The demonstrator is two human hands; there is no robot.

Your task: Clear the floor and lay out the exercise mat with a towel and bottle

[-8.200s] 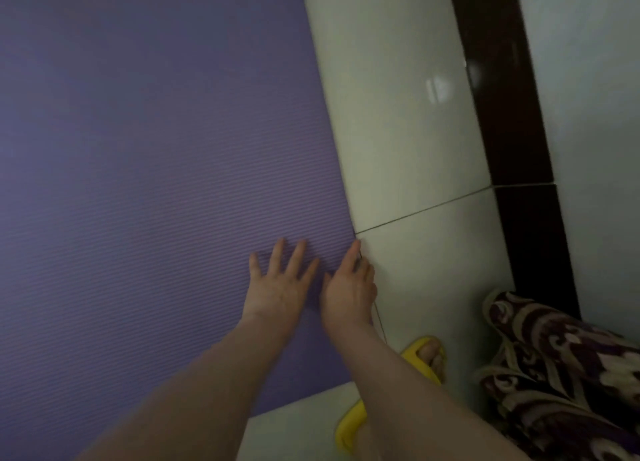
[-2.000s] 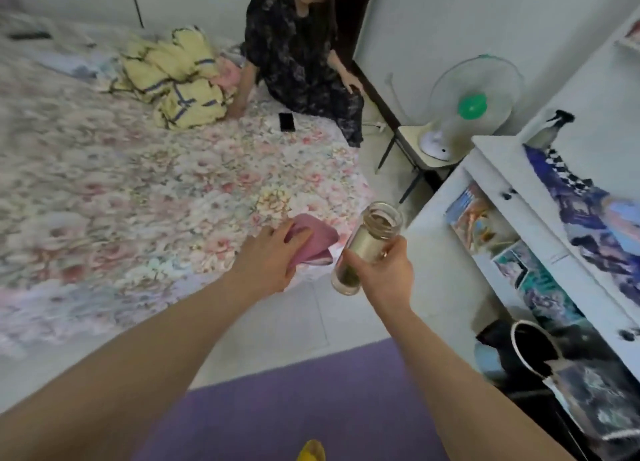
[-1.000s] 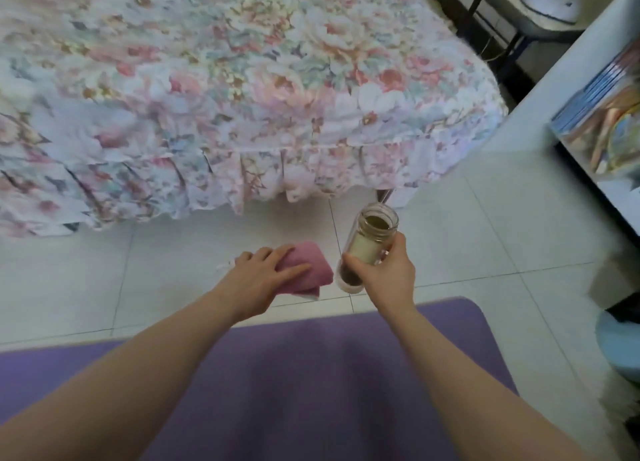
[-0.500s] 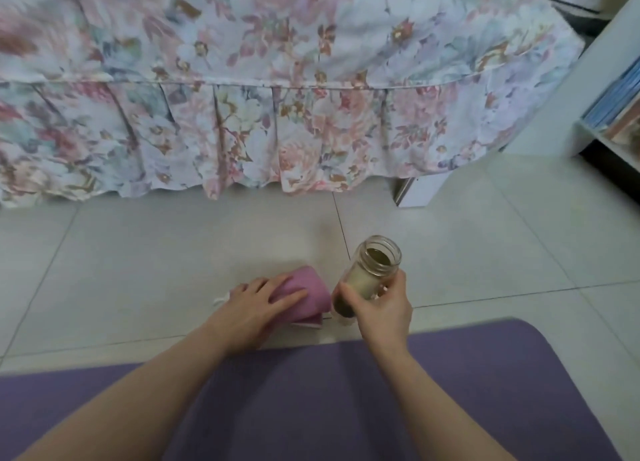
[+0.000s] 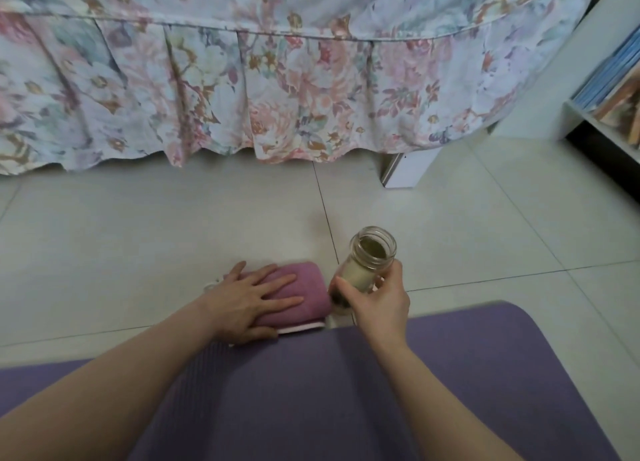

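Observation:
The purple exercise mat (image 5: 346, 391) lies flat across the bottom of the view. A folded pink towel (image 5: 304, 287) rests on the tiled floor just beyond the mat's far edge. My left hand (image 5: 256, 301) lies flat on top of it, fingers spread. Right beside the towel stands a clear lidless glass bottle (image 5: 367, 263) with pale liquid, slightly tilted, its base at or near the floor. My right hand (image 5: 375, 301) is wrapped around its lower part.
A bed with a flowered skirt (image 5: 277, 80) runs across the top. One white bed leg (image 5: 405, 170) stands at the right. A white bookshelf (image 5: 606, 90) with books is at the far right. Pale floor tiles (image 5: 156, 225) lie between bed and mat.
Both hands came down toward the floor. The towel now lies on the tiles with my left hand flattened on it, and the bottle has been lowered beside it.

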